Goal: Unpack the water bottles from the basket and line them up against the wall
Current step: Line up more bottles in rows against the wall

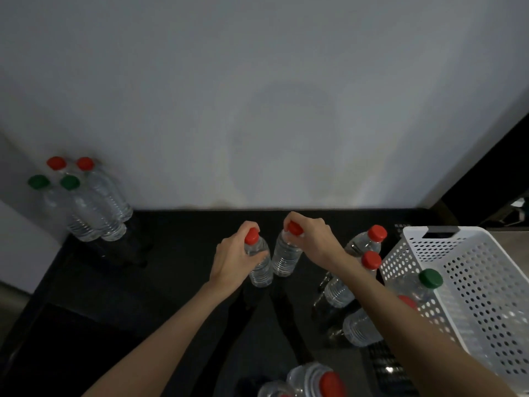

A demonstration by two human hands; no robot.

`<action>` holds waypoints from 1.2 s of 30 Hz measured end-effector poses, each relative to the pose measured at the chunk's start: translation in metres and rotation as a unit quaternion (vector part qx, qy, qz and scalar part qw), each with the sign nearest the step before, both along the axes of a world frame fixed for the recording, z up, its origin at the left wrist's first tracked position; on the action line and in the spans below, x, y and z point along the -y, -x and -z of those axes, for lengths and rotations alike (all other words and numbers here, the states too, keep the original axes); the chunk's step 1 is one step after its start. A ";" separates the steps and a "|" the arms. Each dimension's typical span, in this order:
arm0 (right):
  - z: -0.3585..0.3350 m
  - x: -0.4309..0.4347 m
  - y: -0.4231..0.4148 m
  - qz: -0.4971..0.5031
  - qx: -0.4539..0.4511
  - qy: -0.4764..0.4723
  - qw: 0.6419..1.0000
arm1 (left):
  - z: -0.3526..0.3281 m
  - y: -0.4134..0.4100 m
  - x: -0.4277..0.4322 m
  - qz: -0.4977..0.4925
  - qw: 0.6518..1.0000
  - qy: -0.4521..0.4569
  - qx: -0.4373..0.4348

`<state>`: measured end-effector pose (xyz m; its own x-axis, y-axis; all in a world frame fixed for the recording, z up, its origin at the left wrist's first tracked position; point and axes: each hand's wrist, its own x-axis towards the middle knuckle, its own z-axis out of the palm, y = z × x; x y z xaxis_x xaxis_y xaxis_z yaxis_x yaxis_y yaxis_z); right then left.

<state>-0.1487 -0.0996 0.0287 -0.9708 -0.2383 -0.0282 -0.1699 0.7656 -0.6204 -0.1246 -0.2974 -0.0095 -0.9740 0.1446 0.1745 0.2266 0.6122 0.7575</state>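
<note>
Near bottles (312, 378) dot black counter (177, 282) (wall (257, 81) behind); left hand (233, 255) and right hand (313, 239) grip red-capped bottles (262, 270).

Left hand (233, 255) and right hand (313, 239) are bare (forearms too).

A glossy black desk (171, 282) spans the lower half, with a small pale printed label (402, 225) near its far right corner and a dark panel (492, 179) standing at the right edge.

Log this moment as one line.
left hand grips red-cap bottle | right hand grips second red-cap bottle at its cap | both bottles short of wall | basket holds green-cap bottle | four bottles stand at wall, left
</note>
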 end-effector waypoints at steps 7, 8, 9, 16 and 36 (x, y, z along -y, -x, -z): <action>-0.006 0.068 0.006 -0.027 -0.001 0.030 0.999 | -0.017 -0.003 0.084 -0.055 0.998 0.013 -0.022; -0.008 0.081 0.007 -0.032 -0.002 0.035 0.999 | -0.020 -0.002 0.098 -0.061 0.998 0.018 -0.027; -0.009 0.095 0.009 -0.037 -0.005 0.039 0.999 | -0.022 0.000 0.114 -0.068 0.997 0.023 -0.030; -0.009 0.191 0.021 -0.035 -0.004 0.063 0.997 | -0.019 0.017 0.223 -0.099 0.994 0.031 -0.046; 0.009 0.383 0.131 -0.051 -0.080 0.023 0.995 | 0.006 0.050 0.368 -0.092 0.995 -0.042 -0.003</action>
<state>-0.2796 -0.4823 0.0195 -0.9323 -0.3342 0.1384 -0.3458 0.7107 -0.6126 -0.1749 -0.6650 -0.0158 -0.9815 -0.0515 0.1843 0.1210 0.5788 0.8064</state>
